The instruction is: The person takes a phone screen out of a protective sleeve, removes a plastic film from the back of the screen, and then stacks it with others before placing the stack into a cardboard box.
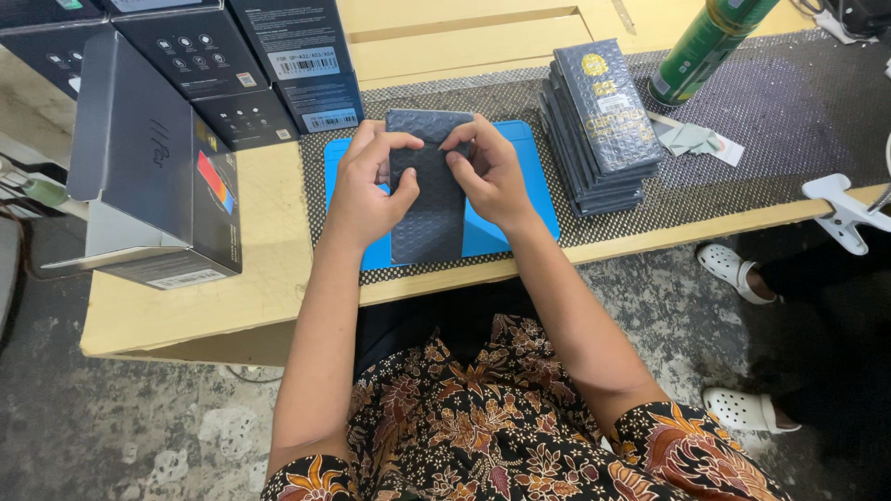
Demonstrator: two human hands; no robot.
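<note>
Both hands, left hand (368, 190) and right hand (489, 176), pinch a dark grey bubble-wrap pouch (427, 190) in a narrow grip, apparently at its flap, above a blue rectangular mat (520, 190); a stack of similar pouches (601, 125) lies right of it.

1. Two bare forearms run from the bottom centre of the frame up to the middle; no watch, bracelet or glove on either.
2. Left hand (367, 190) and right hand (490, 176): no rings visible on the fingers (401, 141); nails short, unpainted.
3. Short sleeves end at the lower edge: dark fabric, batik-style floral print in brown, rust, cream.
4. Same print covers the lap, lower centre.
</note>
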